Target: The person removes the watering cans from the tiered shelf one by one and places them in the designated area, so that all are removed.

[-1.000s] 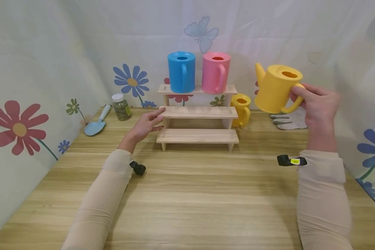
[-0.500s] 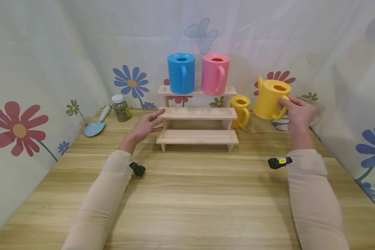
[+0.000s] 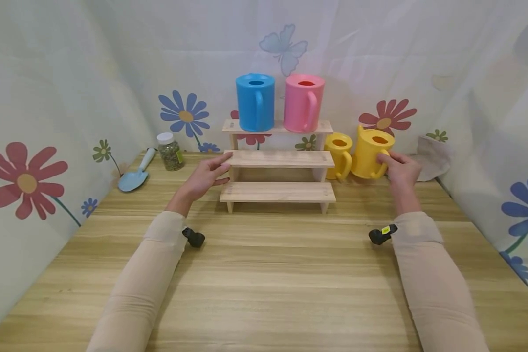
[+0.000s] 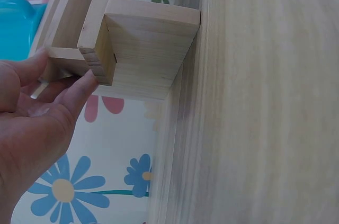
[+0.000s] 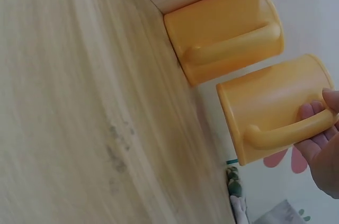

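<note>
My right hand grips the handle of a yellow watering can, held nearly upright. In the right wrist view a narrow gap shows between the base of this can and the table. Just left of it a second yellow watering can stands on the table beside the wooden stepped shelf. My left hand pinches the left end of the shelf's middle step, thumb and fingers around the plank in the left wrist view. On the top step stand a blue watering can and a pink one.
A grey glove lies at the back right, partly hidden behind my right hand. At the back left are a jar with a white lid and a light blue trowel. A flower-print curtain encloses the table.
My right hand has brought the yellow watering can down and to the left, close beside the other yellow one, and it has become more upright. My left hand stays at the shelf.
</note>
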`<state>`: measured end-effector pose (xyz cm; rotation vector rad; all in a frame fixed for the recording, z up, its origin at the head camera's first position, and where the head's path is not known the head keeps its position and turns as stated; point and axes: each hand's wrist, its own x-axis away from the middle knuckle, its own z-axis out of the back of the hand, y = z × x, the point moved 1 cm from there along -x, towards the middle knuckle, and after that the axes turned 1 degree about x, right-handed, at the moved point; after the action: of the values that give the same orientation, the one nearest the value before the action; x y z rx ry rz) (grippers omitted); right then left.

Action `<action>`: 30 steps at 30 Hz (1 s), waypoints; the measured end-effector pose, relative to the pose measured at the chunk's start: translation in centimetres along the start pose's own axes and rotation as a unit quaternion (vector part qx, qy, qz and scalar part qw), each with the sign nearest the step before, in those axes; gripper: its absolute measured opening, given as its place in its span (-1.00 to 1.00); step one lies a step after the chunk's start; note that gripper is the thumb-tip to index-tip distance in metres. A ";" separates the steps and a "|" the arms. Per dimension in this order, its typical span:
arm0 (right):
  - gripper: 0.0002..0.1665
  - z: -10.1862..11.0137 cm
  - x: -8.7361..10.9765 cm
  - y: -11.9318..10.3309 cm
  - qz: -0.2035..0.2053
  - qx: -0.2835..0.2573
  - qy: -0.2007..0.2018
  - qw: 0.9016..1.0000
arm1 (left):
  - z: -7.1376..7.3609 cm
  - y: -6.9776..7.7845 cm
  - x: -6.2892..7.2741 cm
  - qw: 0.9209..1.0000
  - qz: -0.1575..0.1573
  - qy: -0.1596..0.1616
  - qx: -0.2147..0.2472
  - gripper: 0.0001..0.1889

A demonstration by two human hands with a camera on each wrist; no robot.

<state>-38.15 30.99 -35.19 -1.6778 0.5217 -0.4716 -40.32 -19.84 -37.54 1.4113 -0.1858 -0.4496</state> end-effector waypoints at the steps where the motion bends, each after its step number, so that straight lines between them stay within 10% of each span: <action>1: -0.61 -0.1 -0.1 0.2 0.001 0.002 0.002 1.000 | 0.0 0.0 0.0 1.000 0.001 0.001 0.003 -0.44; 30: -0.52 -0.4 -0.9 2.4 -0.016 0.020 -0.043 0.999 | -0.8 2.0 1.0 1.000 0.011 -0.009 -0.010 -0.44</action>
<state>-39.28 30.81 -37.49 -1.6625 0.4210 -0.4277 -38.75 -19.35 -35.82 1.3848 -0.2115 -0.4445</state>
